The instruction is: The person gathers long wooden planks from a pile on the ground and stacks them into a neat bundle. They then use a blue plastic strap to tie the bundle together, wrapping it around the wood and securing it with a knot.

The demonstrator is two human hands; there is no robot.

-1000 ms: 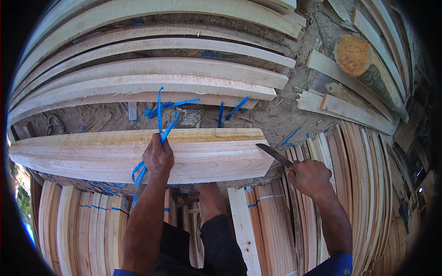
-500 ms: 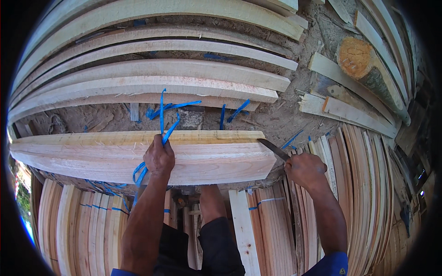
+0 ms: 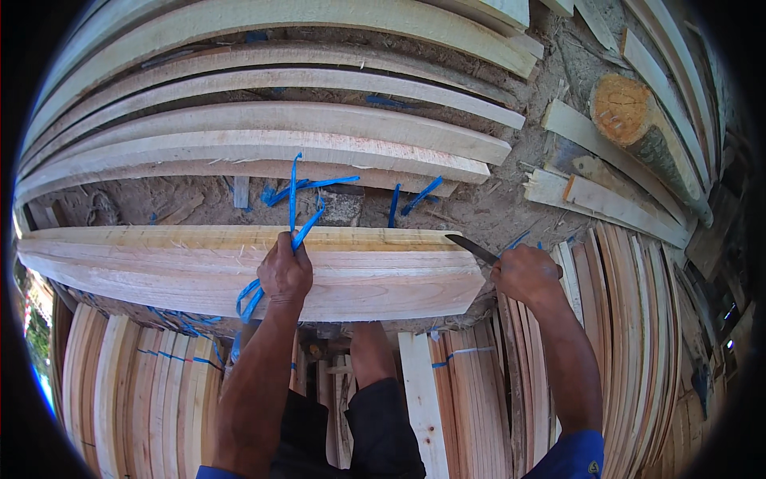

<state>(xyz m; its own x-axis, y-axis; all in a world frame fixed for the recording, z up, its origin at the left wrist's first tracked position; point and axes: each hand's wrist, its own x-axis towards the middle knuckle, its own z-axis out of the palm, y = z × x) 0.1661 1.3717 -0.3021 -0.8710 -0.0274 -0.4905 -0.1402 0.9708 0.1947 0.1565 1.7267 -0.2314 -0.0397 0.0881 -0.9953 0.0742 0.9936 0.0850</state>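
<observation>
A stack of pale boards lies crosswise in front of me, its right end cut to a blunt point. My left hand rests closed on the stack, gripping a blue plastic strap whose loose ends stick up past the fingers. More of that strap loops down the near side of the boards. In my right hand is a knife with a dark blade, its handle mostly hidden by the fingers. The blade's tip lies over the top board near its right end; whether it touches the wood I cannot tell.
Long loose planks lie beyond the stack on sandy ground. A cut log and offcuts are at the far right. Strapped board bundles stand near me on the left, with more upright boards on the right.
My right hand has moved slightly away from me and left, bringing the knife further over the board's end. My left hand keeps its grip on the strap. The view has shifted a little.
</observation>
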